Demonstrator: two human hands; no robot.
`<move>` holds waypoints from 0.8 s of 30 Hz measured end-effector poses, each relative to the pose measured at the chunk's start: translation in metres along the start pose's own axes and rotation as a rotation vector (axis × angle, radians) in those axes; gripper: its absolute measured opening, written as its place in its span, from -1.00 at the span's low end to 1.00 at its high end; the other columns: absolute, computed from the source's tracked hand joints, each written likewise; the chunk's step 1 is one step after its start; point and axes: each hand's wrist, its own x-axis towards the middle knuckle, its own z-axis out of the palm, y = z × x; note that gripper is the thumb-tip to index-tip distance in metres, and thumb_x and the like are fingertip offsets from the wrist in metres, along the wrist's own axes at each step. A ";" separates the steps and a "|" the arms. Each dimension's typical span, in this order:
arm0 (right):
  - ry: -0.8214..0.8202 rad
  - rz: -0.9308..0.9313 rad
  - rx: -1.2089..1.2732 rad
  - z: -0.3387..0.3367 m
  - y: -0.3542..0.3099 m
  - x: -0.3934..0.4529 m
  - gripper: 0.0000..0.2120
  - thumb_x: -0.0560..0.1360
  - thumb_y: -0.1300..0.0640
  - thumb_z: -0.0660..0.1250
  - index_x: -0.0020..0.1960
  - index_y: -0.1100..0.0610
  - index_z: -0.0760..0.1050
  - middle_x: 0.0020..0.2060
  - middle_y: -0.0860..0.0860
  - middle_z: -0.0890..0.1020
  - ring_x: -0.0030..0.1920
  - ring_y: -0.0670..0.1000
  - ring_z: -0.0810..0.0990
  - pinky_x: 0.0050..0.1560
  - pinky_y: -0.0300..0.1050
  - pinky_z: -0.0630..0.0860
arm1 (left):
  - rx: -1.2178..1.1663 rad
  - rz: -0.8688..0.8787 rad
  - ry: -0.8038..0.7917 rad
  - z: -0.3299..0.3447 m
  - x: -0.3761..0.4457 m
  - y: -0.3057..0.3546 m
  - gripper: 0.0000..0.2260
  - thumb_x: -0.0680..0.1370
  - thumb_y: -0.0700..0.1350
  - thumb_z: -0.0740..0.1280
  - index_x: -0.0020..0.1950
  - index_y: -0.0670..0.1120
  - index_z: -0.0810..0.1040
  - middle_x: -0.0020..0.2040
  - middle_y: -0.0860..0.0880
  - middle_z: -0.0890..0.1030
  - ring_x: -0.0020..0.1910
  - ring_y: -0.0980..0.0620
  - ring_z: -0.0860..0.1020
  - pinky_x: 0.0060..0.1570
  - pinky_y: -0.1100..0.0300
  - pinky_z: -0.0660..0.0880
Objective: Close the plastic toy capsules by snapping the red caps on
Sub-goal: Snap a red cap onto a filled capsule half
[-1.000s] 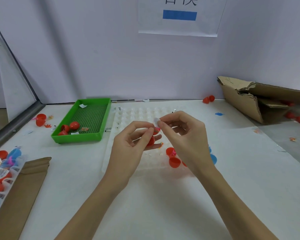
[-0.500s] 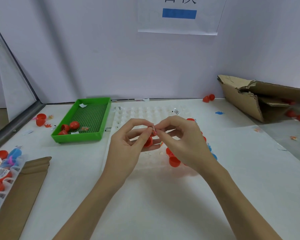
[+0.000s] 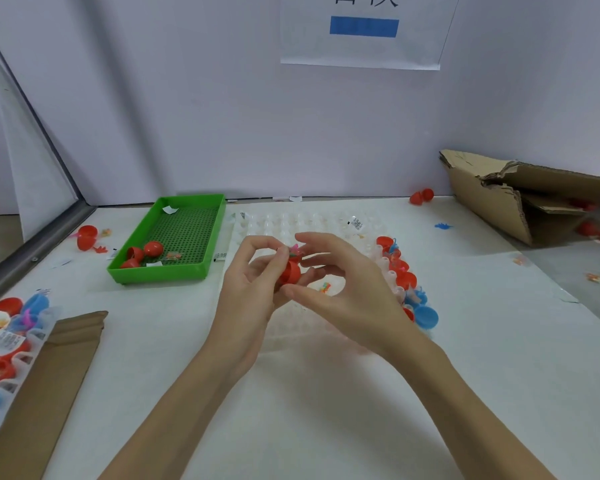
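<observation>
My left hand (image 3: 253, 289) holds a red capsule half (image 3: 290, 271) above the clear bubble tray (image 3: 326, 220). A small pink and green toy (image 3: 294, 250) sticks out of the half's top, pinched by my left thumb and forefinger. My right hand (image 3: 340, 289) hovers just right of the capsule with its fingers spread and curled around it; the thumb lies under the capsule. Red and blue capsule halves (image 3: 406, 278) lie in a row at the tray's right edge.
A green tray (image 3: 184, 237) with a few red capsules sits to the left. A torn cardboard box (image 3: 520, 195) lies at the far right, flat cardboard (image 3: 59, 368) and a strip of capsule parts (image 3: 4, 327) at the near left. Loose red capsules (image 3: 87, 237) lie about.
My right hand has let go of the small piece it pinched and its fingers have spread apart. The toy now sits in the red half in my left hand.
</observation>
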 end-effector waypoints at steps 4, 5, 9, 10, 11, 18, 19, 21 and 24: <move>0.069 -0.067 0.042 0.003 -0.001 0.000 -0.60 0.48 0.12 0.55 0.25 0.02 0.49 0.12 -0.19 0.64 0.14 -0.13 0.65 0.15 -0.20 0.60 | -0.059 0.012 -0.029 0.000 0.001 0.001 -0.98 0.66 -0.19 0.36 0.06 -0.12 0.55 -0.01 -0.19 0.68 0.00 -0.23 0.74 0.01 0.13 0.66; 0.074 -0.083 0.076 0.003 -0.001 0.000 -0.66 0.51 0.16 0.52 0.21 0.06 0.48 0.13 -0.17 0.65 0.14 -0.11 0.66 0.15 -0.19 0.60 | -0.082 0.014 -0.028 -0.001 0.002 0.002 -0.99 0.66 -0.20 0.36 0.05 -0.11 0.55 -0.01 -0.18 0.68 -0.01 -0.21 0.73 0.02 0.13 0.65; 0.070 -0.121 0.072 0.007 -0.001 0.000 -0.84 0.59 0.19 0.42 0.11 0.13 0.47 0.19 -0.21 0.65 0.17 -0.14 0.64 0.20 -0.28 0.54 | -0.148 -0.042 0.027 -0.006 0.004 0.008 -0.96 0.64 -0.20 0.39 0.02 -0.08 0.58 0.06 -0.18 0.69 -0.06 -0.12 0.71 0.00 0.16 0.65; 0.065 -0.128 0.041 0.007 0.000 0.001 -0.83 0.59 0.18 0.43 0.12 0.11 0.48 0.20 -0.23 0.63 0.18 -0.16 0.62 0.22 -0.29 0.52 | -0.164 -0.060 0.031 -0.007 0.004 0.008 -0.98 0.64 -0.20 0.39 0.03 -0.09 0.58 0.08 -0.20 0.70 -0.05 -0.14 0.72 0.00 0.15 0.66; 0.059 -0.136 0.000 0.008 0.000 0.001 -0.80 0.57 0.16 0.45 0.15 0.08 0.49 0.22 -0.26 0.62 0.20 -0.19 0.60 0.23 -0.30 0.50 | -0.177 -0.078 0.033 -0.007 0.003 0.008 -0.98 0.64 -0.20 0.39 0.05 -0.10 0.58 0.10 -0.22 0.70 -0.02 -0.17 0.72 0.00 0.13 0.66; 0.135 -0.189 -0.146 0.009 0.002 0.003 -0.73 0.55 0.15 0.47 0.23 0.02 0.56 0.12 -0.30 0.60 0.11 -0.27 0.57 0.17 -0.40 0.47 | -0.251 -0.129 0.007 -0.003 0.004 0.004 -0.88 0.66 -0.20 0.35 0.19 -0.13 0.50 0.14 -0.27 0.71 0.17 -0.27 0.69 0.13 0.07 0.66; 0.140 -0.188 -0.125 0.009 0.002 0.003 -0.75 0.57 0.14 0.45 0.24 0.03 0.57 0.07 -0.32 0.61 0.10 -0.29 0.57 0.16 -0.43 0.46 | -0.237 -0.127 0.005 -0.004 0.004 0.004 -0.89 0.66 -0.20 0.36 0.17 -0.13 0.50 0.14 -0.26 0.71 0.18 -0.26 0.69 0.17 0.06 0.65; 0.138 -0.169 -0.077 0.008 0.003 0.002 -0.78 0.60 0.15 0.41 0.24 0.07 0.57 0.01 -0.36 0.60 0.08 -0.33 0.58 0.13 -0.48 0.45 | -0.108 -0.094 0.034 -0.006 0.005 0.004 -0.92 0.66 -0.18 0.38 0.08 -0.15 0.51 0.08 -0.22 0.74 0.11 -0.23 0.72 0.17 0.06 0.65; 0.118 -0.150 0.005 0.007 0.005 0.002 -0.78 0.62 0.23 0.37 0.24 0.09 0.56 0.03 -0.32 0.64 0.11 -0.28 0.62 0.13 -0.46 0.48 | 0.173 0.011 0.129 -0.007 0.005 0.005 -0.90 0.65 -0.16 0.40 0.03 -0.18 0.56 -0.03 -0.14 0.76 -0.03 -0.15 0.76 0.20 0.00 0.63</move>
